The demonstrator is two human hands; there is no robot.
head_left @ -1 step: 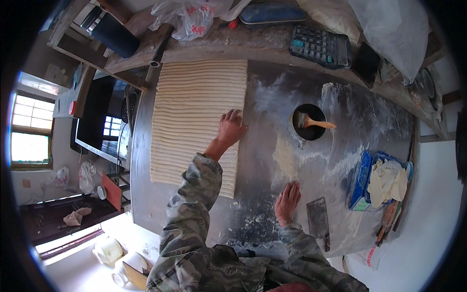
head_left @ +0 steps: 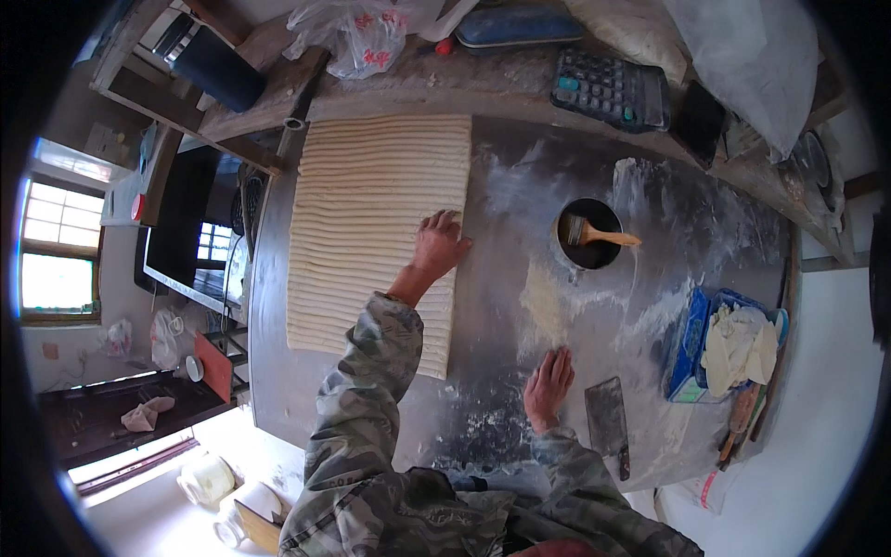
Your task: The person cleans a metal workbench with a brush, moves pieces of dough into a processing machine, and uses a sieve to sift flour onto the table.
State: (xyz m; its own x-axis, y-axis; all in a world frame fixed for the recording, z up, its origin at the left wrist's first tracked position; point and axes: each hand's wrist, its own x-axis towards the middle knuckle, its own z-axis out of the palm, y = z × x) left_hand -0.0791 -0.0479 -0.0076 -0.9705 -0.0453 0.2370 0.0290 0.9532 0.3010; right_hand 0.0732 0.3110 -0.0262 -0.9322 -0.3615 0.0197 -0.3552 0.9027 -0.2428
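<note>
A broad sheet of pale dough strips, lying side by side in rows, covers the left part of the dark worktable. My left hand rests on the right edge of the strips, its fingers loosely bent and its thumb apart, gripping nothing that shows. Flat on the table, right of the strips, lies my right hand with fingers stretched out. Just right of that hand is a dough cutter with a wide blade. Farther off, a brush with a wooden handle sits in a round dark pot.
A blue box holding crumpled pale material stands at the right edge. Along the back shelf are a calculator, a blue case, plastic bags and a dark flask. Flour dusts the table.
</note>
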